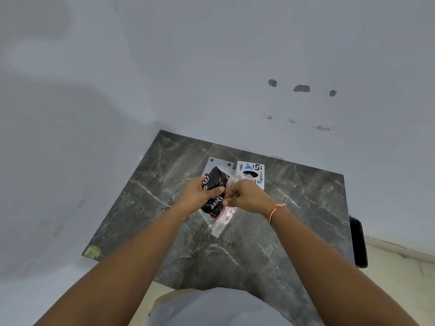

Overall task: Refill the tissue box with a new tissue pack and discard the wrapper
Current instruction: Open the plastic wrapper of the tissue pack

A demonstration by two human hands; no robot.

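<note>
While the black tissue pack (213, 192) is held just above the middle of the dark marbled worktop (294, 222), its clear wrapper (223, 218), printed with red marks, hangs loose from its near end down toward the stone. Just behind the pack a white tissue box (253, 174) with coloured stickers and a dark oval slot stands on the worktop, and beside it to the left lies a pale flat panel (217, 162), partly hidden by the pack. A black object (357, 243) sits off the worktop's right edge, and pale walls close in the far corner. The left hand (196, 196) wraps the pack from the left, its fingers curled over the black film with the thumb across the top. The right hand (247, 196) meets it from the right, its fingers bunched and pinching the wrapper at the pack's edge; a red and white thread circles that wrist.
</note>
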